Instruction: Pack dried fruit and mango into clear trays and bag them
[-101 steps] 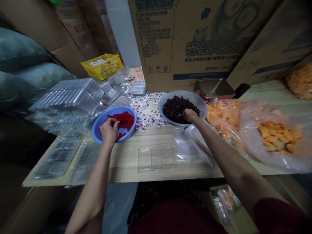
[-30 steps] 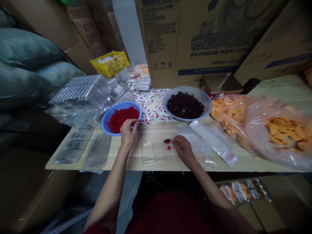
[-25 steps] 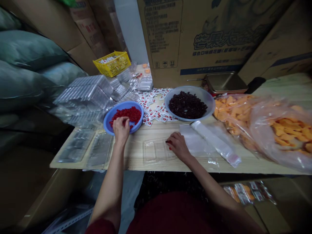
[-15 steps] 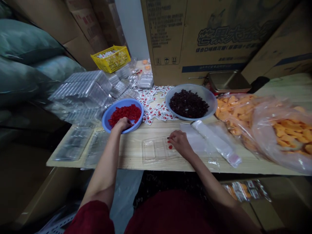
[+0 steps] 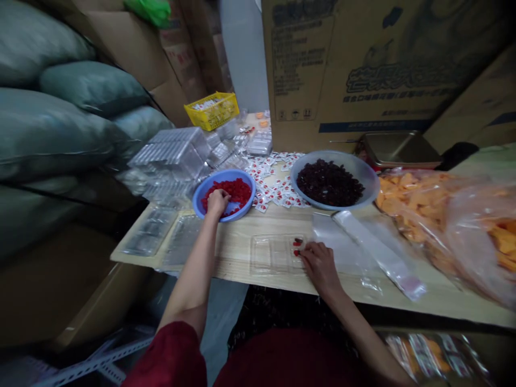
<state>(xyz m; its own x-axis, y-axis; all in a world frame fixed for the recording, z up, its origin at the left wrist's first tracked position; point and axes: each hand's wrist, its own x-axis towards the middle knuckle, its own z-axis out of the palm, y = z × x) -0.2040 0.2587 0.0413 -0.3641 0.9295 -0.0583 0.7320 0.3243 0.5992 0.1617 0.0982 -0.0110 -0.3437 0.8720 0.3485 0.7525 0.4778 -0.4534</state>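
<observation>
My left hand (image 5: 218, 203) is in the blue bowl (image 5: 196, 203) of small red dried-fruit pieces (image 5: 238, 192), its fingers pinched together over them. What lies between those fingertips is hidden. A clear plastic tray (image 5: 262, 255) with compartments rests on the table in front of me. At its right compartment, my right hand (image 5: 320, 263) pinches a small dark piece (image 5: 299, 252) against a red one. Just above, another dark piece (image 5: 298, 241) lies beside a red piece (image 5: 296, 244) in the same compartment.
A pale bowl (image 5: 374, 185) holds dark dried pieces. White sachets (image 5: 278, 185) lie scattered between the bowls. Stacked clear trays (image 5: 169, 153) and a yellow basket (image 5: 213, 113) stand back left. Plastic sleeves (image 5: 374, 252) and bagged orange pieces (image 5: 419, 196) lie right, before a large carton (image 5: 342, 70).
The view has shifted, so the table sits lower and further right. My right hand has moved from the upper to the lower red piece, leaving a dark piece above. My left hand stays in the bowl.
</observation>
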